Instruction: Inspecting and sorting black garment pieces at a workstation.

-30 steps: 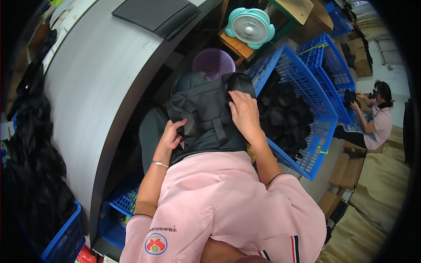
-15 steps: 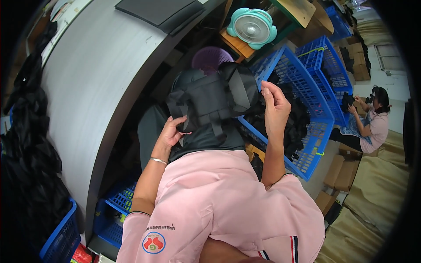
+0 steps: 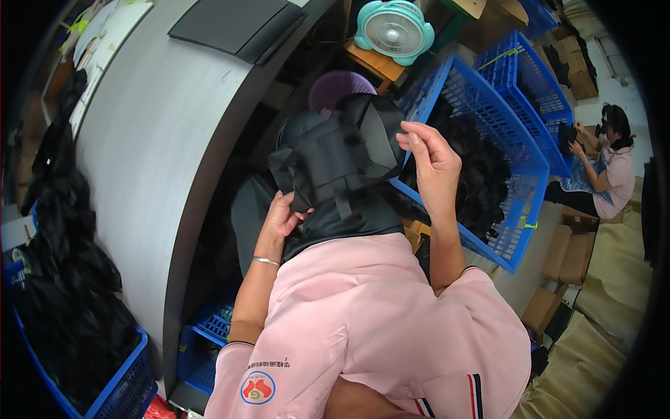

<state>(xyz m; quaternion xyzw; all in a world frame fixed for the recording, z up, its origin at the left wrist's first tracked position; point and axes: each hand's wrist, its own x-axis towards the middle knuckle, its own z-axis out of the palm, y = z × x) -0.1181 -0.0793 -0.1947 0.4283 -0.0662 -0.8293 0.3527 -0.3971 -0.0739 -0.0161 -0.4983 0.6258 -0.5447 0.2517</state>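
In the head view, the soft black strapped fabric piece [image 3: 322, 159] lies across the person's lap, its near left edge pinched between the left hand's [image 3: 285, 216] thumb and fingers. The right hand [image 3: 437, 164] is raised at its right, fingers curled toward the thumb; whether they grip anything I cannot tell. Farther right stands a blue latticed plastic basket [image 3: 525, 209] holding black pieces.
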